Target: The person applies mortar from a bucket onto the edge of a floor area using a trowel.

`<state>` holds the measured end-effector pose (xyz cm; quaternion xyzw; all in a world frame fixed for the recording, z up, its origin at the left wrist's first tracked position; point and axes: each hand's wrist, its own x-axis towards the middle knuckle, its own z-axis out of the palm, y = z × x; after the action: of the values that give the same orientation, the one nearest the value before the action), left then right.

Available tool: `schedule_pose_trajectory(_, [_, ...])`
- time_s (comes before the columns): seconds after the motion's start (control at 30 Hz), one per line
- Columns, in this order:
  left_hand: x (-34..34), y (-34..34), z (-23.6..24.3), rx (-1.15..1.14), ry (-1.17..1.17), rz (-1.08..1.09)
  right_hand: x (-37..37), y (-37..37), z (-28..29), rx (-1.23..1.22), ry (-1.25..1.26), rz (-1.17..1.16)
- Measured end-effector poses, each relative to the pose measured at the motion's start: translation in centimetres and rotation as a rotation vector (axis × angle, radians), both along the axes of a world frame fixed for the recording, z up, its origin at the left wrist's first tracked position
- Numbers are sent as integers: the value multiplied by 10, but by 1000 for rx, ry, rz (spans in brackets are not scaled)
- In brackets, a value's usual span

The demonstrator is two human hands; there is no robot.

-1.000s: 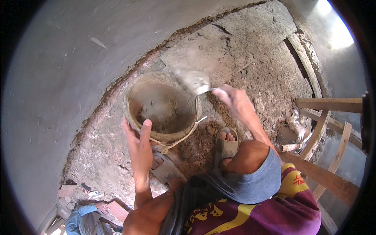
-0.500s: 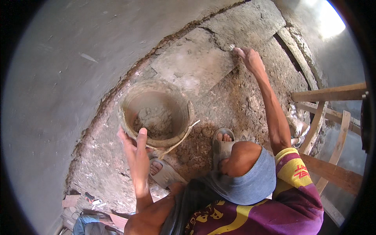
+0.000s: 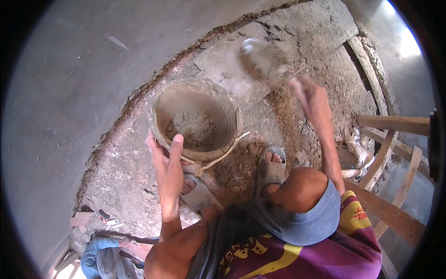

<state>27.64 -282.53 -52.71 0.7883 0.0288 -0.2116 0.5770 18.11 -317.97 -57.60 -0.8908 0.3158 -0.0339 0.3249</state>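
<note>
My left hand (image 3: 166,168) grips the near left rim of a dirty bucket (image 3: 234,122), its thumb over the edge. Inside lies a mound of grey mortar (image 3: 191,128). A light cord handle (image 3: 218,160) hangs at the bucket's near side. In my right hand (image 3: 312,98) is a trowel (image 3: 267,58), its handle closed in my fingers. The blade is smeared by motion and hangs above the floor, apart from the bucket. Beneath it lies a flat, smoother patch of mortar (image 3: 223,65).
A grey wall (image 3: 83,88) curves along the left. Wooden framing (image 3: 395,123) stands at the right, beside a dusty bag-like thing (image 3: 360,149). My sandalled feet (image 3: 271,167) are by the bucket. At the lower left, another person's blue sleeve (image 3: 95,253) shows near small tools (image 3: 107,217).
My right hand has drawn back toward me, and the trowel blade has swung up into view off the floor. The left hand keeps its hold on the bucket. The whole view has shifted slightly.
</note>
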Motion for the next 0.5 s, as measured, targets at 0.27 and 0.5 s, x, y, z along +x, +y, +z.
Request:
schedule_pose_trajectory(0.27, [-4, -4, -11, 21, -57, 57, 13, 1, -24, -30, 21, 134])
schedule_pose_trajectory(0.5, [-5, -1, -2, -19, 66, 40, 80, -100, -88, -105, 120, -102])
